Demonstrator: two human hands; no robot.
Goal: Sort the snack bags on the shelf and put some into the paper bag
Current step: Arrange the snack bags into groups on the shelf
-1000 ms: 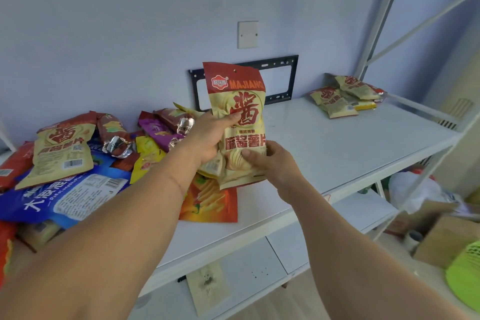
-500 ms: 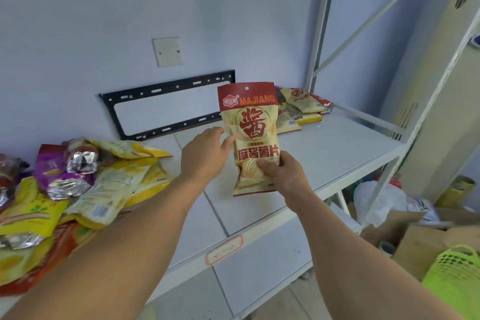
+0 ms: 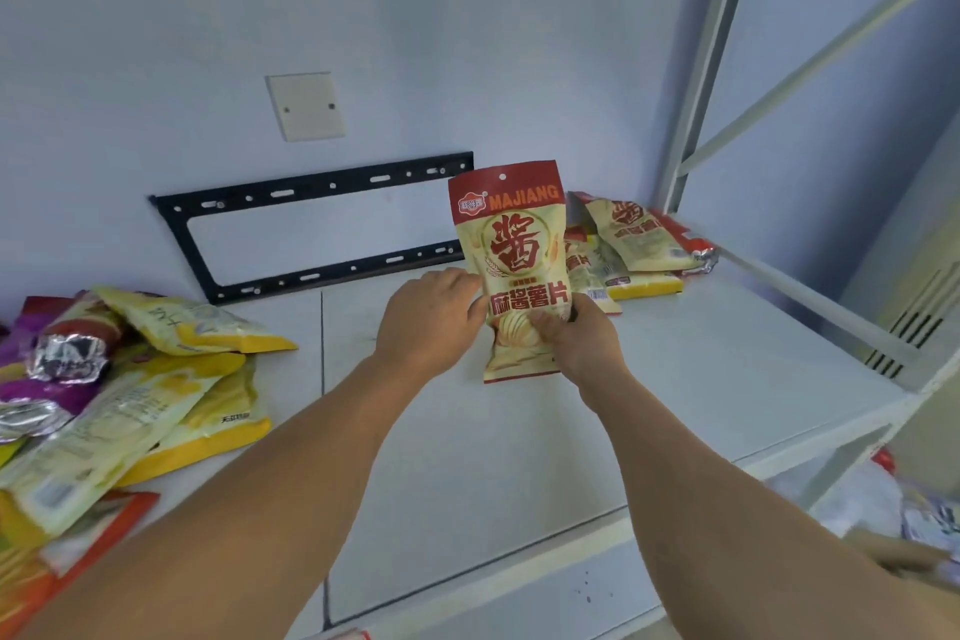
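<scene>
A cream and red MAJIANG chip bag (image 3: 514,244) stands upright above the white shelf (image 3: 701,379). My right hand (image 3: 582,343) grips its lower part from the right. My left hand (image 3: 431,322) touches the bag's left edge with thumb and fingers. Behind it, at the shelf's far right corner, lies a small stack of matching chip bags (image 3: 639,239). A mixed pile of snack bags (image 3: 130,379), yellow, purple and orange, covers the shelf's left side. No paper bag can be made out.
A black metal bracket (image 3: 311,224) and a blank wall plate (image 3: 306,105) are on the wall behind. White shelf uprights and a diagonal brace (image 3: 727,68) rise at the right. Blurred items (image 3: 909,509) lie on the floor below right.
Both hands have carried the chip bag rightward along the shelf, closer to the matching stack. The mixed pile has slid toward the left edge of view.
</scene>
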